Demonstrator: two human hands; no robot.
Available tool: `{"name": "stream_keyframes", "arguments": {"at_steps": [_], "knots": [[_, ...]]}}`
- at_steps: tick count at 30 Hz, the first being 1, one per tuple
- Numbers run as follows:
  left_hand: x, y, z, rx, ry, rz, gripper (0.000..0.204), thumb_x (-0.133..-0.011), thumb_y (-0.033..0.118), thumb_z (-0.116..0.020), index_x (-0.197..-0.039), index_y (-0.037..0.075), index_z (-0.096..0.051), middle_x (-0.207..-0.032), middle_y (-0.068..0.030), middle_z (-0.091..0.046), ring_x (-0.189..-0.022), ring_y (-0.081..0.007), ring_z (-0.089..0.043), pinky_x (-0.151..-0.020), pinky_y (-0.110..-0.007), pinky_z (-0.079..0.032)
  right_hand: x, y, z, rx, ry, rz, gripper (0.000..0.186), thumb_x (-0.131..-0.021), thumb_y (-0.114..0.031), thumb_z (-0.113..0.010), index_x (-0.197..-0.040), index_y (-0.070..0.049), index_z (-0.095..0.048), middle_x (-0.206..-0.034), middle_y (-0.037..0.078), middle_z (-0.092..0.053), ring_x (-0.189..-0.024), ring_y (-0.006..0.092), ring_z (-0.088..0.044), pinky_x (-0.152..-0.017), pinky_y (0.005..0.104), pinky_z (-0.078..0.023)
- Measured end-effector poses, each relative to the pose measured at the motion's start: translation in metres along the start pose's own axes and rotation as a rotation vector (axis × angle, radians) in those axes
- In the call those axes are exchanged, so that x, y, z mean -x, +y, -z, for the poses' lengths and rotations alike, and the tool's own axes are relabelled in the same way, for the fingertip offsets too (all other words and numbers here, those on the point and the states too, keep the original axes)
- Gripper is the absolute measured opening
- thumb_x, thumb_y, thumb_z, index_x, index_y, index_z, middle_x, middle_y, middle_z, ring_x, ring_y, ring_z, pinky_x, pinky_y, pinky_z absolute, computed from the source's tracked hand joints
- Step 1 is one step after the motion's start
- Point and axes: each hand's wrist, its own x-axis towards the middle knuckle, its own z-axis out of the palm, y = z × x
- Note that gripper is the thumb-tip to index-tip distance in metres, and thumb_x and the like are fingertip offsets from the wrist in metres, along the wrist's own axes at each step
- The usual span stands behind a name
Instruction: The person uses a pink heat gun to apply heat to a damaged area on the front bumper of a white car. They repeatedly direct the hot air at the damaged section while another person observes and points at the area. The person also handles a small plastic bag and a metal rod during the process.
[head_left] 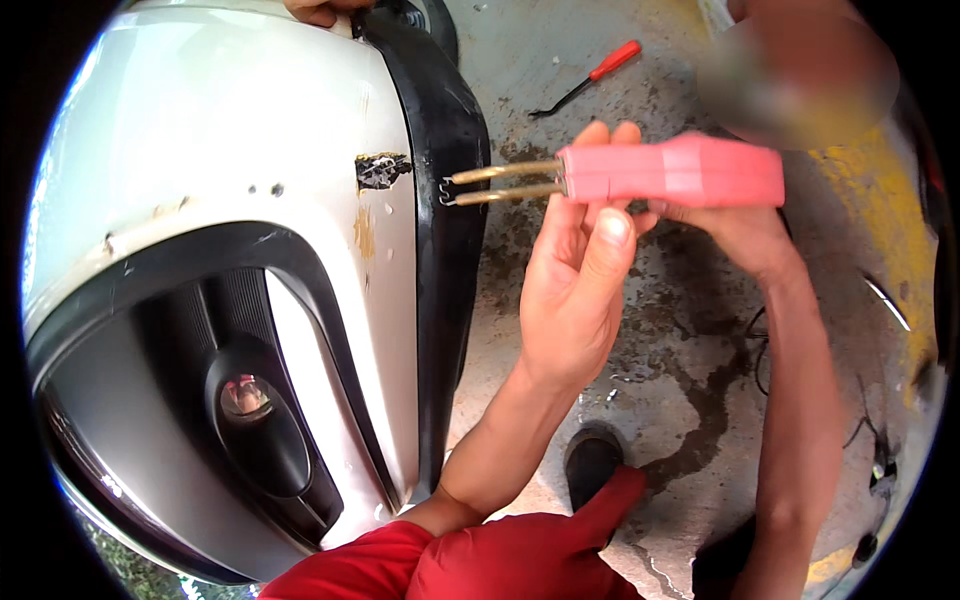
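Two bare hands meet at a pink tool, right of center, as I watch remotely through the head camera. The right hand holds it from below. The left hand has fingers behind its front end and thumb raised; I cannot tell whether it grips. Twin brass prongs point left, tipped with a wavy wire, in front of the black edge of a scuffed white bumper. Another person's hand touches the bumper's top. A red-handled hand tool lies on the stained floor.
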Motion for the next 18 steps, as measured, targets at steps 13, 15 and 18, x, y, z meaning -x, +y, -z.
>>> {"name": "stream_keyframes", "arguments": {"at_steps": [13,15,18], "knots": [[0.068,0.013,-0.039,0.198,0.051,0.062,0.054,-0.109,0.024,-0.049,-0.156,0.002,-0.033,-0.156,-0.0181,-0.044,-0.137,-0.0215,-0.05,-0.105,-0.034,-0.043,0.094,-0.063,0.024,0.334,-0.112,0.164,0.03,-0.089,-0.015,-0.081,-0.114,-0.005,-0.068,-0.11,0.008,-0.067,-0.104,0.0187,-0.065,-0.088,0.0351,-0.055],[0.079,0.017,-0.042,0.218,0.019,0.071,0.054,-0.109,0.024,-0.048,-0.156,0.002,-0.033,-0.154,-0.0175,-0.046,-0.137,-0.0205,-0.048,-0.104,-0.035,-0.043,0.106,-0.087,0.027,0.488,-0.201,0.089,0.034,-0.09,-0.014,-0.08,-0.12,-0.006,-0.068,-0.113,0.008,-0.067,-0.108,0.0203,-0.065,-0.092,0.0364,-0.054],[0.095,0.021,-0.048,0.217,0.0,0.023,0.053,-0.109,0.027,-0.048,-0.155,0.001,-0.036,-0.157,-0.0161,-0.042,-0.137,-0.0209,-0.048,-0.104,-0.037,-0.043,0.13,-0.124,0.025,0.54,-0.23,-0.104,0.033,-0.09,-0.013,-0.079,-0.121,-0.006,-0.069,-0.115,0.007,-0.068,-0.11,0.0202,-0.064,-0.095,0.0361,-0.053]]}}
